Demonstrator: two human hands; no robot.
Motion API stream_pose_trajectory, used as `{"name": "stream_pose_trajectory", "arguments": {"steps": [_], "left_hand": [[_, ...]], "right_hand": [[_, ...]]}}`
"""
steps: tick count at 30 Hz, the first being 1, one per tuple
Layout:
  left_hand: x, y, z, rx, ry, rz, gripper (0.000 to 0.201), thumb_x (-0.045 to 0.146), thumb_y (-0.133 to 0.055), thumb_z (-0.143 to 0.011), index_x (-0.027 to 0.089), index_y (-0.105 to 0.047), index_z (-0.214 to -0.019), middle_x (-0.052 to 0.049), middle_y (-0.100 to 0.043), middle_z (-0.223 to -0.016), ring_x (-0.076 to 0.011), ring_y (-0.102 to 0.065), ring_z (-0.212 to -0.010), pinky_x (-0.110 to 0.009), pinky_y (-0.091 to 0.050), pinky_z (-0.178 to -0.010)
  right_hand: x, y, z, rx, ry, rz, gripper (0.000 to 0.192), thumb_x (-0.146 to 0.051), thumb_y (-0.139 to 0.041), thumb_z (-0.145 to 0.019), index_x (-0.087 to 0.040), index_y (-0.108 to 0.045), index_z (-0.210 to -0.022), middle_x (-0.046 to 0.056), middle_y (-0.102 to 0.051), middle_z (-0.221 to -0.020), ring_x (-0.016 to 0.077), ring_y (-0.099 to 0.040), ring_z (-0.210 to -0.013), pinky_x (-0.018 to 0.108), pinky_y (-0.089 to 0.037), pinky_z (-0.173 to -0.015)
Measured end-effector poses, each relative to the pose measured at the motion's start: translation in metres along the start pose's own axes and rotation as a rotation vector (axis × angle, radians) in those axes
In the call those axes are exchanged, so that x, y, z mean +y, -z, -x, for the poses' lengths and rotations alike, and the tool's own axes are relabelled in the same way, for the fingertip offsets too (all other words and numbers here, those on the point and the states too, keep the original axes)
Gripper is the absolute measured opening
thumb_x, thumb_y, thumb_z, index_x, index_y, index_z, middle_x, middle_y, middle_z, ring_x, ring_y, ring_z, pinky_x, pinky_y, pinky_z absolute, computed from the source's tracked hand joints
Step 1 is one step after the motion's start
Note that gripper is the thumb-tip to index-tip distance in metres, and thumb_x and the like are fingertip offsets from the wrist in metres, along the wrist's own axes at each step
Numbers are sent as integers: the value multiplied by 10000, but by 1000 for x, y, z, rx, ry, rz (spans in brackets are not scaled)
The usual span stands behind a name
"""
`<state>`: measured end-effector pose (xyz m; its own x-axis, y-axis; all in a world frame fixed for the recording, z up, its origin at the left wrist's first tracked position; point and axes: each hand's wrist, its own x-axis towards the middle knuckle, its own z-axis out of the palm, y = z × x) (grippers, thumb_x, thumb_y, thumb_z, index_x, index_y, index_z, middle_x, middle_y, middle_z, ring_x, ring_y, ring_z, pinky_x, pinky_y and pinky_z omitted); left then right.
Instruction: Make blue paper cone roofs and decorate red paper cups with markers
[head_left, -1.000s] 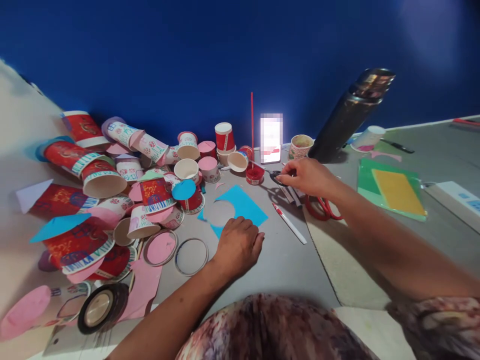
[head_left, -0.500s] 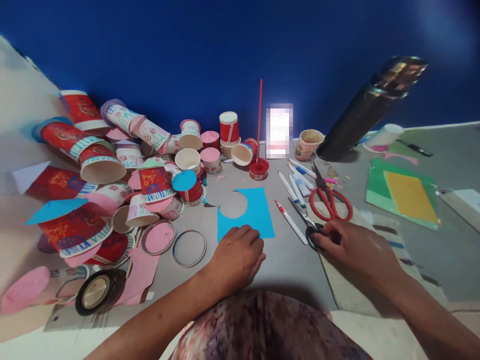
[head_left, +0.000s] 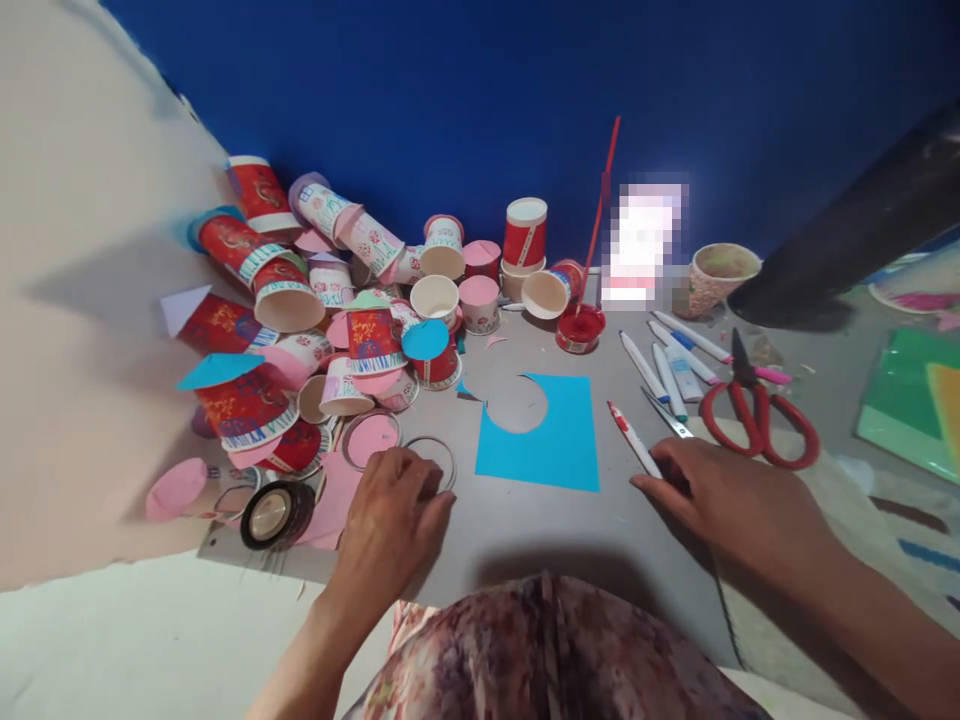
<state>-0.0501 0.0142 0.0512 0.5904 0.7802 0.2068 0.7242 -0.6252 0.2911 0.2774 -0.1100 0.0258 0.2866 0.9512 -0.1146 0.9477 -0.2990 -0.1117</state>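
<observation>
My left hand (head_left: 394, 520) is at the left, its fingers curled onto the near-left edge of a thin grey ring (head_left: 453, 460) that lies on the table. My right hand (head_left: 739, 510) has its thumb and forefinger around the rear end of a white marker with a red tip (head_left: 631, 436). Beneath the same hand are black-handled scissors (head_left: 677, 424); only their blades show. Between my hands lies a sheet of blue paper (head_left: 540, 455) with a round hole cut at its upper left. A second ring (head_left: 346, 447) with pink paper inside is beside my left hand.
Decorated paper cups (head_left: 244, 400) are heaped at the left. A tape roll (head_left: 274, 515) is near the front edge. Behind the paper is a red pot (head_left: 580, 330) with a stick. Red-handled scissors (head_left: 757, 420), several markers (head_left: 667, 375) and a dark bottle (head_left: 840, 230) are at the right.
My left hand has moved left from the blue paper to the ring. My right hand has shifted from the black scissors' handles toward the marker. The view has turned left.
</observation>
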Motion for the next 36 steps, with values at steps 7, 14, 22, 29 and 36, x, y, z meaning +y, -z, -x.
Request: {"name": "stream_pose_trajectory", "arguments": {"steps": [7,14,22,29,36], "left_hand": [[-11,-12,12,-85,-44,21,37,217,-651,-909,192,-642,-883,-58,-650,-882,-244,-598,-853,-388,-504,-742],[10,-5,-1,72,-196,103,123,195,-548,-982,192,-633,-893,-44,-635,-853,-199,-596,-831,-348,-480,-734],[64,-35,-48,-75,-612,-50,168,178,-550,-966,205,-635,-824,-52,-634,-840,-214,-547,-811,-389,-408,-717],[56,-65,-65,-138,-702,-91,160,168,-542,-971,198,-644,-851,-47,-627,-861,-209,-520,-805,-376,-382,-725],[54,-70,-62,-135,-640,85,161,205,-523,-1002,195,-667,-930,-66,-674,-940,-210,-573,-895,-364,-440,-777]], "right_hand": [[6,3,-7,10,-35,-184,394,-416,-512,-878,-258,-653,-1210,72,-763,-814,294,-684,-632,314,-327,-484],[7,37,-23,-2,150,-553,428,-382,-428,-954,-262,-682,-1277,101,-753,-1128,274,-704,-889,373,-535,-743],[-16,24,-63,245,291,-602,339,-210,-567,-815,-220,-662,-1141,74,-714,-1051,219,-650,-849,336,-520,-787],[1,-5,-67,429,283,-564,226,-183,-577,-866,-191,-665,-1074,78,-712,-980,208,-641,-831,318,-488,-787],[1,-6,-71,335,329,-580,227,-196,-538,-910,-197,-676,-1090,87,-739,-1046,220,-681,-947,312,-493,-841]]}}
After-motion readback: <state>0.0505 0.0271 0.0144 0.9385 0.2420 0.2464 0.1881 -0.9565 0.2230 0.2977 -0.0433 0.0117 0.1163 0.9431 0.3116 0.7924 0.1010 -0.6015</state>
